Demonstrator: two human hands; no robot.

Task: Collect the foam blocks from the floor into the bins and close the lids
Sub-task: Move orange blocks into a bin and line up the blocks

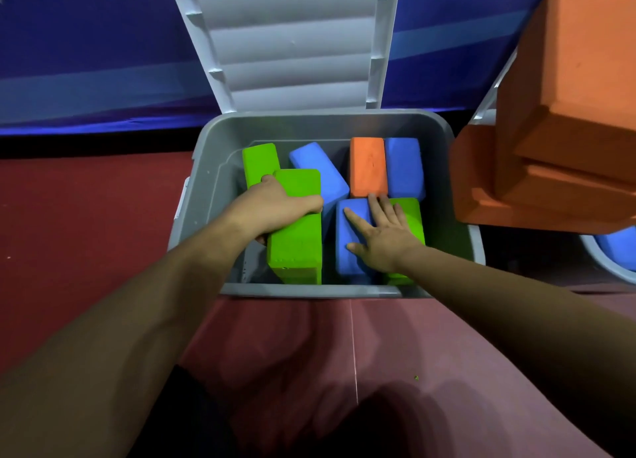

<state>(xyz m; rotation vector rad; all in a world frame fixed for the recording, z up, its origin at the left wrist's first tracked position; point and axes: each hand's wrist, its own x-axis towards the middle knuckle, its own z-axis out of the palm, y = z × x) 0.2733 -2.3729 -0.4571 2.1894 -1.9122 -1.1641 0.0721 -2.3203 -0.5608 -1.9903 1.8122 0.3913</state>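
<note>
Covering floor: smooth dark-red mat [86, 216], with a faint seam down the middle.
Bin [213, 189]: grey moulded plastic, rounded corners, packed with foam in green, blue and orange.
Lid [292, 44]: pale grey, ribbed, tipped upright behind bin.
Orange blocks [568, 113]: matte, bevel-edged stack looming right of bin.
Green block [296, 244]: grainy rectangular foam, inside bin, left.
Blue block [351, 240]: rounded edges, inside bin, centre front.
Left hand [275, 206]: fingers curled around green block.
Right hand [382, 237]: flat, fingers spread, resting on blue block.
</note>
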